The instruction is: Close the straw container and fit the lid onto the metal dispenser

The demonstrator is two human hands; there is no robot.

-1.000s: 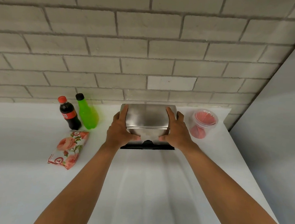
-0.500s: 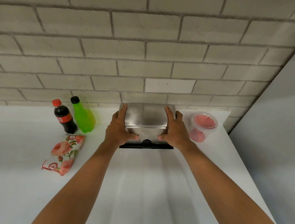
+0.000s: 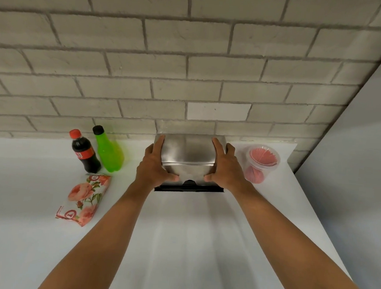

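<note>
Stainless steel all over on the dispenser, and both hands are clamped on its lid, one per short end. Left hand has fingers up the side and thumb hooked across the front; right hand mirrors it, so each grip is closed on the lid. Long axis runs side to side between the grips, with the black base slot facing the person. It sits at the back of the white desk, against the brick wall. Writing-wise nothing's legible: the cola bottle has a red label too blurry to read, next to a green bottle, and the floral packet shows red circular marks. Outside the right grip sits a clear tub of red straws, lid on.
</note>
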